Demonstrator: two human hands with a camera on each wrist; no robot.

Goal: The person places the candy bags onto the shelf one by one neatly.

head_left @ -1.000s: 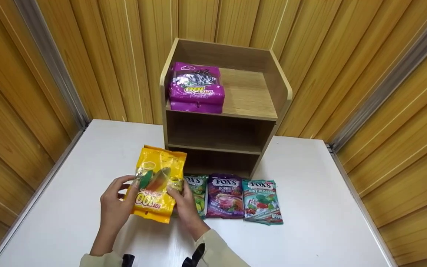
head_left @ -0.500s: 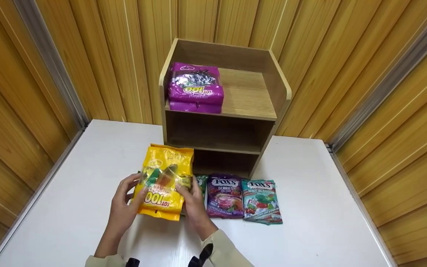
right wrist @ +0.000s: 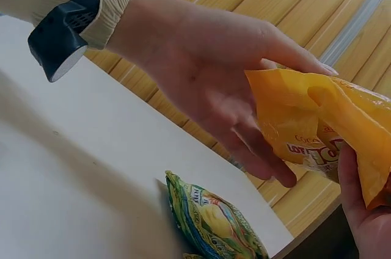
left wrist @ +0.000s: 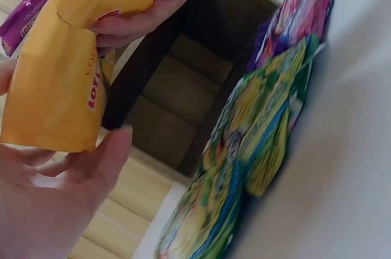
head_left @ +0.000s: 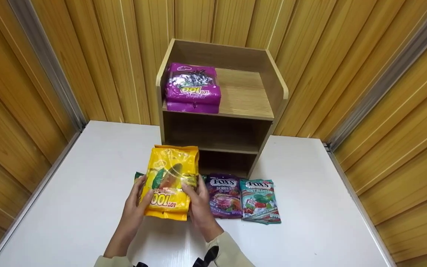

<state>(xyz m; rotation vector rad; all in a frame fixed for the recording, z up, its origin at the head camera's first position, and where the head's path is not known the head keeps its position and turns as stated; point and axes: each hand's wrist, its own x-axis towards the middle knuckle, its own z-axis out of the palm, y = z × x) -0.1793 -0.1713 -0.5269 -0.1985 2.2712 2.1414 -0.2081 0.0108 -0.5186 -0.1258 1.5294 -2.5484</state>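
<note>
Yellow bag (head_left: 171, 181) pinched by left hand (head_left: 135, 207) and right hand (head_left: 200, 205), likely carry step. Next move probably calls for lifting to the shelf (head_left: 245, 89).

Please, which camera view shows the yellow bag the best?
The head view. There the yellow bag fits fully inside the picture and its printed front faces the camera. Both wrist views show it from other angles, with some lettering, cut off by the picture edge.

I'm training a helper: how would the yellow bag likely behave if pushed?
The yellow bag probably gives under pressure, being visibly creased. Glossy, it may be slippery to grip. Its broad, flattish shape suggests sliding, not rolling.
</note>
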